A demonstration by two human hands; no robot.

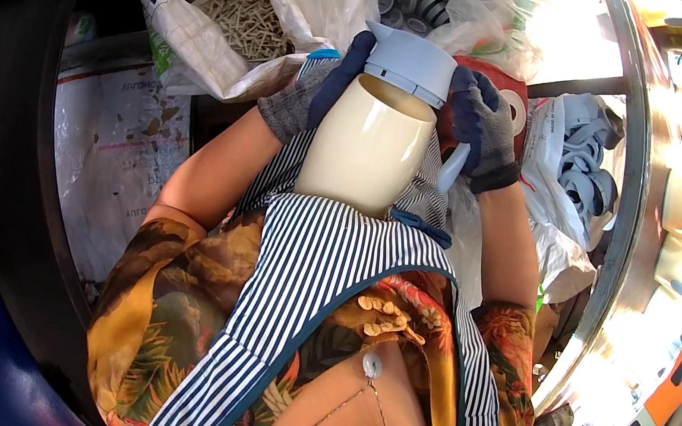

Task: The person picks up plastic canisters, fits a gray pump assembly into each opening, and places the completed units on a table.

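Resting btwn both hands (400, 99); cream jug (366, 145).

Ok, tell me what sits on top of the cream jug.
A pale blue lid caps the cream jug, gripped by the left hand and right hand. The jug's inside is covered.

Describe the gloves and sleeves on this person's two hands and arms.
The left hand and right hand wear matching knit work gloves: grey fabric backs and cuffs, with dark blue coated fingers. The forearms are bare. Short, loose sleeves with an orange, yellow and green floral print end near the elbows, under a blue-and-white striped apron.
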